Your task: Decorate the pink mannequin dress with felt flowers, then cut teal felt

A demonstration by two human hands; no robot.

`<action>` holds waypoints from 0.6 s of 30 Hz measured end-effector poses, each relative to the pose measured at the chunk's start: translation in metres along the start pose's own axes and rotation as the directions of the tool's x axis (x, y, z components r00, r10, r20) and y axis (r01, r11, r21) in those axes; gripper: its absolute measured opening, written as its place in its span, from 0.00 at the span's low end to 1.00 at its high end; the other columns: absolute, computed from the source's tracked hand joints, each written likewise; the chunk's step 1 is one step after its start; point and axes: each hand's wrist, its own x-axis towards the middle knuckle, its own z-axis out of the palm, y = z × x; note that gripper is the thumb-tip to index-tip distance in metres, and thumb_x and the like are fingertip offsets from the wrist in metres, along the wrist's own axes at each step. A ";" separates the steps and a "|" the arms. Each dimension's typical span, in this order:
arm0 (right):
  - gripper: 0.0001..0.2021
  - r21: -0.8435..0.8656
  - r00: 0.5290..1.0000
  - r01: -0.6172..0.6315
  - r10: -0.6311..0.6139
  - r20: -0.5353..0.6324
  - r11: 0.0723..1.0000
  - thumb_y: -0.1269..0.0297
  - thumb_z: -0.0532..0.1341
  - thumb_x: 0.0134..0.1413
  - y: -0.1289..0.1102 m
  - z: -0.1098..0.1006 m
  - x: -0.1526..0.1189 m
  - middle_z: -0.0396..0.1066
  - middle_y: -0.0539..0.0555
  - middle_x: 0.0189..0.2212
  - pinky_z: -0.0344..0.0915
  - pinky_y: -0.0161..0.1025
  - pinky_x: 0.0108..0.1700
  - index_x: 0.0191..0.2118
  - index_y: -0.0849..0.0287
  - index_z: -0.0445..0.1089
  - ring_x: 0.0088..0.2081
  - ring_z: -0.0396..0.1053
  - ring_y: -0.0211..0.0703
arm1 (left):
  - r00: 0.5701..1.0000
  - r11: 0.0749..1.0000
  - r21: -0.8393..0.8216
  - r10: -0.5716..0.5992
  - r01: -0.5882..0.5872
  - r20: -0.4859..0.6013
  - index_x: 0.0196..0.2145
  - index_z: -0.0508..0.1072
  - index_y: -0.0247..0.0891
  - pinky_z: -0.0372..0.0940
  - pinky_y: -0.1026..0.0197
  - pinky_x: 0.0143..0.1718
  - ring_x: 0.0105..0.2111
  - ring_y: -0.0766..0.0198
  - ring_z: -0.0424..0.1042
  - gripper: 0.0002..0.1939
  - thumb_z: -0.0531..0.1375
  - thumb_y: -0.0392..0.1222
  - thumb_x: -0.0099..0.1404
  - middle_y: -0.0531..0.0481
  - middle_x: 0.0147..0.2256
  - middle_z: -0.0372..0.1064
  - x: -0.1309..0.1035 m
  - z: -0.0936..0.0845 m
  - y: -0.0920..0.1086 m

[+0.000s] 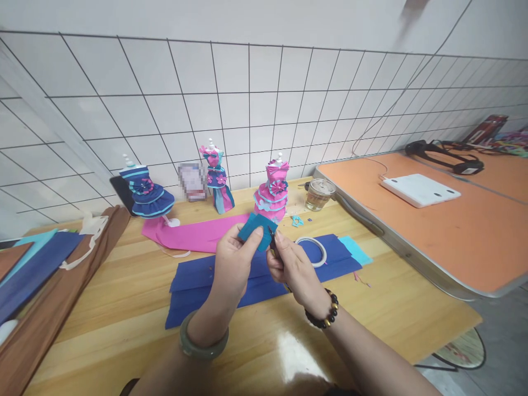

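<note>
Grip of the person's left hand (231,257) pinched a squarish, layered teal piece of thin sheet material (259,226) above the light wooden counter (124,308). The right hand (292,265) had its grip clenched around a slim dark tool (273,240), its tip at the piece's right side. Below lay a long, folded dark-blue sheet (187,300) carrying a white ring-shaped roll (324,254). Behind stood small white dress forms in blue (154,201), blue-and-pink (220,192) and pink (272,195) outfits. Farther right, a black strap-like device (441,158) bore a white label (469,171), its print too small to read.
</note>
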 end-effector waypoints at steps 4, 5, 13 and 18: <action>0.22 0.003 1.000 0.012 -0.012 0.000 1.000 0.48 0.48 0.58 0.000 0.000 0.000 0.43 0.42 0.15 0.42 0.30 0.16 0.20 0.57 0.50 0.15 0.43 0.29 | 1.000 1.000 -0.007 -0.010 0.010 0.007 0.30 0.70 0.35 0.61 0.64 0.32 0.26 0.69 0.66 0.07 0.62 0.40 0.53 0.53 0.27 0.69 0.000 0.000 0.001; 0.22 0.002 1.000 0.015 -0.015 -0.001 1.000 0.48 0.48 0.57 0.000 0.000 0.000 0.43 0.42 0.15 0.42 0.30 0.16 0.20 0.57 0.50 0.15 0.43 0.29 | 1.000 1.000 -0.010 -0.011 0.011 0.009 0.30 0.70 0.35 0.61 0.64 0.32 0.26 0.69 0.66 0.07 0.63 0.40 0.53 0.53 0.26 0.69 0.000 0.000 0.001; 0.22 0.018 1.000 0.007 -0.006 -0.012 1.000 0.47 0.49 0.56 0.001 0.001 0.001 0.42 0.42 0.16 0.41 0.30 0.16 0.20 0.57 0.50 0.16 0.41 0.29 | 1.000 1.000 -0.030 0.003 -0.003 0.004 0.30 0.71 0.35 0.61 0.64 0.33 0.27 0.69 0.66 0.07 0.63 0.39 0.53 0.53 0.27 0.70 0.000 0.000 0.001; 0.22 0.037 1.000 0.020 -0.019 -0.018 0.999 0.48 0.48 0.57 0.000 0.003 0.001 0.42 0.42 0.16 0.41 0.30 0.16 0.20 0.57 0.50 0.16 0.41 0.29 | 1.000 0.999 -0.041 0.017 -0.017 -0.003 0.31 0.71 0.36 0.62 0.64 0.35 0.30 0.68 0.67 0.06 0.62 0.39 0.54 0.52 0.29 0.70 -0.001 0.001 0.000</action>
